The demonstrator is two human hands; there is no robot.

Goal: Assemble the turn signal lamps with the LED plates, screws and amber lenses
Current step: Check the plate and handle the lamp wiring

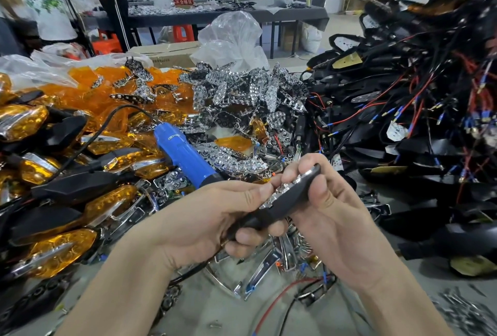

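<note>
Both hands grip one black lamp housing point(289, 202), held up over the bench. The left hand point(212, 217) curls round its stalk, fingertips on the chrome LED plate point(279, 190) seated in the shell, and the right hand point(333, 209) pinches the far end. Just behind lies the blue screwdriver point(184, 154) on the parts heap — amber lenses point(88, 99) piled at left.

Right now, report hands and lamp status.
Left hand, right hand grip lamp housing; LED plate in it. Blue screwdriver lies beyond, untouched.
</note>
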